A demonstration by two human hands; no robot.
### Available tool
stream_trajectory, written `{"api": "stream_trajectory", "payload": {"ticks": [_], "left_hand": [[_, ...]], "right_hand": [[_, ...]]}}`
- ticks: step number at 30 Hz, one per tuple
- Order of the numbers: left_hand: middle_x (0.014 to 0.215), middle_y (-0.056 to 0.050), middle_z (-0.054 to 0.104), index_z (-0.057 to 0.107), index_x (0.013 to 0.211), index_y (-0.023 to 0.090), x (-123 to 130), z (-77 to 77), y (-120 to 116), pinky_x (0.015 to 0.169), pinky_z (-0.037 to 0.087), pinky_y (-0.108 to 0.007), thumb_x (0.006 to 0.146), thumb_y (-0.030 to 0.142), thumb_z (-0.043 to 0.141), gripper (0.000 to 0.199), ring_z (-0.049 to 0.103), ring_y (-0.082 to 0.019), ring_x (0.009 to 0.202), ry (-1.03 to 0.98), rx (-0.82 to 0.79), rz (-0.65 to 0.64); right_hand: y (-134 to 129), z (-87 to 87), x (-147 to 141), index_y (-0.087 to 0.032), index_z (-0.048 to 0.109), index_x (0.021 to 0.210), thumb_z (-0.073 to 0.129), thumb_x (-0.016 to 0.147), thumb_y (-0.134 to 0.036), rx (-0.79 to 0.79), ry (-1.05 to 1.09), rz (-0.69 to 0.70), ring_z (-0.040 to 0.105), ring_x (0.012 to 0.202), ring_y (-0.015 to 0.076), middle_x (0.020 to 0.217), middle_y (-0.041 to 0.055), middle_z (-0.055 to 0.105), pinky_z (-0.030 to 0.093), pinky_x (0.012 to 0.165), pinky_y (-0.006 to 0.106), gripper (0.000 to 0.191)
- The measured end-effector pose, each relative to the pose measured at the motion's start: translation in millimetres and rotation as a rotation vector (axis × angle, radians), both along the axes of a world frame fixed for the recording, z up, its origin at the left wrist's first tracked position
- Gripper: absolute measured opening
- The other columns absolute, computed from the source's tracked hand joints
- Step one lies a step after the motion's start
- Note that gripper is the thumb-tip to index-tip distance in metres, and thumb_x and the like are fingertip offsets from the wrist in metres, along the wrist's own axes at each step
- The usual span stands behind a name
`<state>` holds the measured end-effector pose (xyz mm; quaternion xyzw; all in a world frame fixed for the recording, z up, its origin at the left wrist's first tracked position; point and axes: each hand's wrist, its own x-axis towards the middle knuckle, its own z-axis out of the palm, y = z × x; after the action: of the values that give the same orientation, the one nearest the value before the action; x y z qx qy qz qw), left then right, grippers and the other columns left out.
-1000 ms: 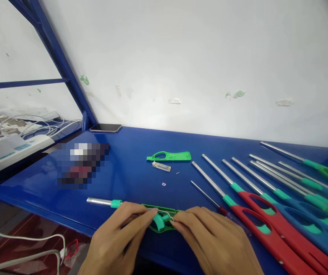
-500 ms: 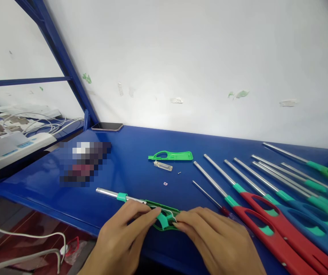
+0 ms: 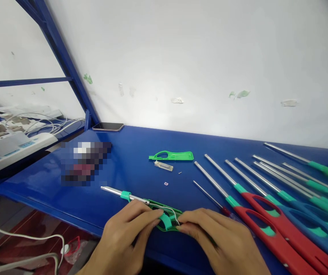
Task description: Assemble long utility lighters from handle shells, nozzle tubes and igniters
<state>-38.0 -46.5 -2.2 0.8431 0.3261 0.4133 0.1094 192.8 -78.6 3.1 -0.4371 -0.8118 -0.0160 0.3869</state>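
Observation:
My left hand (image 3: 131, 229) is closed, pinching a long-nosed lighter (image 3: 153, 204) near its teal trigger (image 3: 166, 221). The lighter's green handle lies opened, with its metal tube (image 3: 110, 190) pointing left through a teal collar. My right hand (image 3: 212, 233) pinches at the right end of the handle, where a thin white wire (image 3: 169, 208) runs to its fingertips. The other green handle half (image 3: 178, 156) lies further back. Before it are a clear fuel tank (image 3: 164, 165), a small screw (image 3: 180, 173) and a tiny pale piece (image 3: 166, 184).
Several red, blue and green lighters (image 3: 255, 221) lie at the right, beside a screwdriver (image 3: 208, 194). A phone (image 3: 108, 126) is at the back left, near a blurred dark object (image 3: 85, 164). White power strips (image 3: 17, 151) sit beyond the left edge.
The lighter has shifted slightly right, and its collar now sits a little loose and tilted on the tube. More of the white wire shows above the handle. Both hands keep their grip.

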Motion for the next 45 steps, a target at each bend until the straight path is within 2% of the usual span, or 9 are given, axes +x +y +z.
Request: {"api": "stream_trajectory", "payload": {"ticks": [5,11,16,20,28,36,40,43,45], "left_hand": [[0.09,-0.001,0.072,0.077,0.115,0.022,0.6,2.1,-1.2,0.071,0.058,-0.017,0.101,0.002,0.057,0.032,0.07,-0.01,0.076,0.0,-0.033,0.007],[0.089,-0.001,0.072,0.079,0.11,0.022,-1.0,2.6,-0.1,0.07,0.058,-0.018,0.101,0.003,0.057,0.03,0.069,-0.01,0.075,-0.003,-0.066,-0.01],[0.089,-0.001,0.072,0.078,0.111,0.02,-0.7,-4.9,0.0,0.07,0.058,-0.017,0.103,0.004,0.056,0.028,0.07,-0.01,0.075,-0.019,-0.033,-0.017],[0.094,-0.002,0.075,0.077,0.111,0.019,-1.7,-4.8,2.5,0.073,0.058,-0.017,0.107,0.007,0.056,0.024,0.071,-0.01,0.078,0.014,0.016,-0.027],[0.094,0.001,0.076,0.071,0.107,0.02,-2.2,-1.5,5.5,0.069,0.053,-0.027,0.103,-0.002,0.053,0.029,0.062,-0.014,0.076,0.052,0.088,-0.028],[0.092,0.0,0.075,0.071,0.106,0.019,0.0,-2.3,5.1,0.07,0.051,-0.027,0.101,-0.005,0.051,0.031,0.06,-0.013,0.075,0.055,0.084,-0.033],[0.092,0.0,0.075,0.072,0.111,0.022,-1.0,2.4,4.4,0.065,0.05,-0.026,0.105,0.0,0.049,0.032,0.057,-0.015,0.074,0.1,0.119,-0.015],[0.098,-0.002,0.073,0.074,0.109,0.024,-1.3,5.1,3.7,0.066,0.052,-0.025,0.104,0.0,0.051,0.034,0.058,-0.017,0.081,0.141,0.128,0.027],[0.111,-0.004,0.071,0.074,0.11,0.025,-1.3,5.4,4.5,0.075,0.055,-0.027,0.101,-0.004,0.051,0.038,0.06,-0.019,0.097,0.147,0.134,0.054]], "right_hand": [[0.4,1.3,0.1,-0.024,0.078,0.096,0.036,0.116,-0.021,0.061,-0.048,-0.026,0.08,0.075,0.0099,0.093,-0.005,0.084,0.059,0.071,0.016,0.047],[-2.6,-0.9,-0.2,-0.025,0.078,0.097,0.036,0.116,-0.02,0.071,-0.062,-0.015,0.08,0.075,0.0091,0.093,-0.0074,0.084,0.059,0.072,0.017,0.046],[-2.2,-4.0,1.2,-0.026,0.078,0.1,0.038,0.115,-0.02,0.029,-0.061,0.002,0.079,0.076,0.0082,0.095,-0.0091,0.084,0.059,0.073,0.018,0.043],[0.1,-2.6,0.8,-0.026,0.077,0.097,0.037,0.116,-0.02,0.058,-0.064,0.001,0.08,0.075,0.0073,0.094,-0.0099,0.084,0.058,0.074,0.018,0.045],[0.1,9.9,-2.0,-0.026,0.076,0.092,0.031,0.117,-0.019,0.105,-0.054,0.001,0.081,0.074,0.0073,0.09,-0.0101,0.084,0.056,0.069,0.018,0.052],[-4.0,-2.4,2.9,-0.028,0.074,0.102,0.041,0.115,-0.021,-0.022,0.016,0.056,0.08,0.08,0.0079,0.098,-0.0085,0.084,0.057,0.074,0.015,0.037],[-4.9,0.0,2.6,-0.026,0.077,0.098,0.039,0.116,-0.023,0.026,0.001,0.049,0.08,0.075,0.0089,0.091,-0.0068,0.084,0.058,0.071,0.014,0.042],[-5.8,3.9,0.4,-0.025,0.077,0.096,0.039,0.116,-0.026,0.006,0.016,0.04,0.08,0.073,0.009,0.087,-0.0059,0.083,0.059,0.071,0.014,0.043],[-6.1,4.2,-0.8,-0.026,0.077,0.097,0.039,0.116,-0.026,-0.004,0.028,0.037,0.08,0.074,0.0093,0.087,-0.0057,0.084,0.06,0.069,0.014,0.042]]}}
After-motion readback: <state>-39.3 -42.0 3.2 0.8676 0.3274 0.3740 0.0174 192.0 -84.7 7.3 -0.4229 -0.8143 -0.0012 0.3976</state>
